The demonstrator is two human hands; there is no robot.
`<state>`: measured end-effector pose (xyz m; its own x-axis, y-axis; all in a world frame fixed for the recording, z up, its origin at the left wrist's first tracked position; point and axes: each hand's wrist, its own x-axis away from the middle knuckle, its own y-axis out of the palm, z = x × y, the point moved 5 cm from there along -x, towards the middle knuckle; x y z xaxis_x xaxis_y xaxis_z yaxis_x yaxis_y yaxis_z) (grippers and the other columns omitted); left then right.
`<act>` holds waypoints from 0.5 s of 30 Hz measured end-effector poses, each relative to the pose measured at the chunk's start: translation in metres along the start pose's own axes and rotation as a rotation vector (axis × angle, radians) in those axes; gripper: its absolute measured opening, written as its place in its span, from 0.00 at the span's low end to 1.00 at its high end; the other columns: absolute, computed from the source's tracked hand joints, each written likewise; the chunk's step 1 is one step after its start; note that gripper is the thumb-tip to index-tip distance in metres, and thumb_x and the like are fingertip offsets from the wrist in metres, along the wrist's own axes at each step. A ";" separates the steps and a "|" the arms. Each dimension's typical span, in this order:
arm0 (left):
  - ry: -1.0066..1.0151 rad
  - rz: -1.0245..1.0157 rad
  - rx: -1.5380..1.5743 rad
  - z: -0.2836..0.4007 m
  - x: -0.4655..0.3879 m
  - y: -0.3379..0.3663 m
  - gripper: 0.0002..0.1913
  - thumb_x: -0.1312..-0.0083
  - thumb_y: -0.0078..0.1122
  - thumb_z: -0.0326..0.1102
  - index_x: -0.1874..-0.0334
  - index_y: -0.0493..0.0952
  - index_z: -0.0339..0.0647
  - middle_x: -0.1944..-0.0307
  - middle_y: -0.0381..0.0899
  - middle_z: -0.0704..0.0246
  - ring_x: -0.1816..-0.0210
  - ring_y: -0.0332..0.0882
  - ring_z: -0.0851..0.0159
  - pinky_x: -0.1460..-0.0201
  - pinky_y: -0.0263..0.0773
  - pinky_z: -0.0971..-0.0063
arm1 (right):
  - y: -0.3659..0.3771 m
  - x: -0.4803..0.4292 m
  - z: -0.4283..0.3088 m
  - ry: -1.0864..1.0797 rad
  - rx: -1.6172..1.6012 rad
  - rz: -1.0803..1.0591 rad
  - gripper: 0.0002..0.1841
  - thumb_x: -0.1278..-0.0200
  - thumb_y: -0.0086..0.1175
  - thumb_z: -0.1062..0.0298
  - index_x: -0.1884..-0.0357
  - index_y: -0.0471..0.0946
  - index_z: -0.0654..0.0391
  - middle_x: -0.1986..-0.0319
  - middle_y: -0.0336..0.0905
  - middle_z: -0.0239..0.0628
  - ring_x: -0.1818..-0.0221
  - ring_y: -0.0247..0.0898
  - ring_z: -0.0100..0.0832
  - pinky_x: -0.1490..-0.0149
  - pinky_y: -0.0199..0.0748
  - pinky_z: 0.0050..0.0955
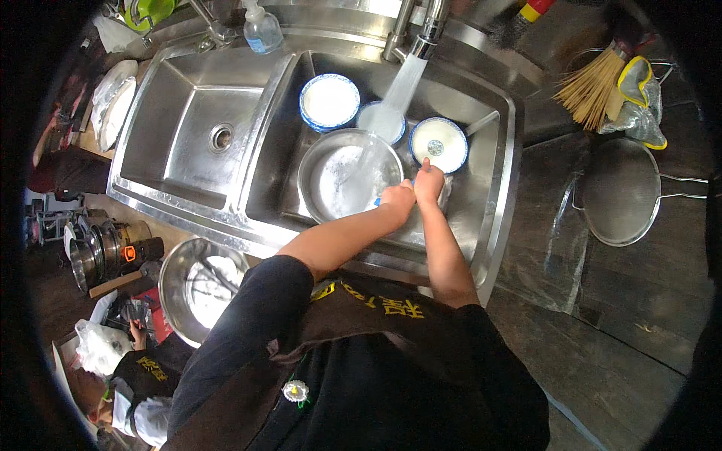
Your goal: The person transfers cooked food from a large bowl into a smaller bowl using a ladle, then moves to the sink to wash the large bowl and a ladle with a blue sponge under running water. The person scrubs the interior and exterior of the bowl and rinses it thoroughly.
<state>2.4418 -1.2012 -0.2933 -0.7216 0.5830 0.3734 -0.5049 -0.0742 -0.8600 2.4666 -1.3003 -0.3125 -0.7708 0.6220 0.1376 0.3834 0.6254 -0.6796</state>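
Above the right sink basin, my left hand [397, 200] and my right hand [428, 183] are pressed close together, both clenched. A small blue-and-pale item [378, 201] pokes out beside the left fingers; most of it is hidden, and it may be a cloth. A round steel pan [313, 194] with suds and water lies just left of the hands. Directly beyond my right hand is a white bowl with a blue rim [445, 138]. Another blue-rimmed bowl [369, 121] sits under the running water [407, 82], and a stack of blue-rimmed dishes [330, 100] stands at the basin's far left.
The faucet [427, 42] reaches over the basin, and a soap pump bottle [263, 32] stands behind the sink. To the right are a bamboo brush [592, 90] and a mesh strainer [620, 191]. At lower left are a large steel bowl [172, 282] and another person [149, 369].
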 end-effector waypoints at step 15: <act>0.402 0.556 0.590 0.057 0.091 -0.150 0.24 0.45 0.59 0.54 0.58 0.68 0.41 0.79 0.75 0.53 0.76 0.75 0.43 0.73 0.72 0.55 | -0.183 0.053 -0.165 -0.457 -1.038 -0.211 0.20 0.30 0.38 0.60 0.82 0.63 0.57 0.88 0.63 0.35 0.87 0.59 0.25 0.80 0.64 0.26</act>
<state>2.4243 -1.1829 -0.1108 -0.7701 0.5693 -0.2877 -0.3730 -0.7678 -0.5209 2.4390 -1.3043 -0.0620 -0.9007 0.3626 -0.2394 0.2953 0.9150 0.2747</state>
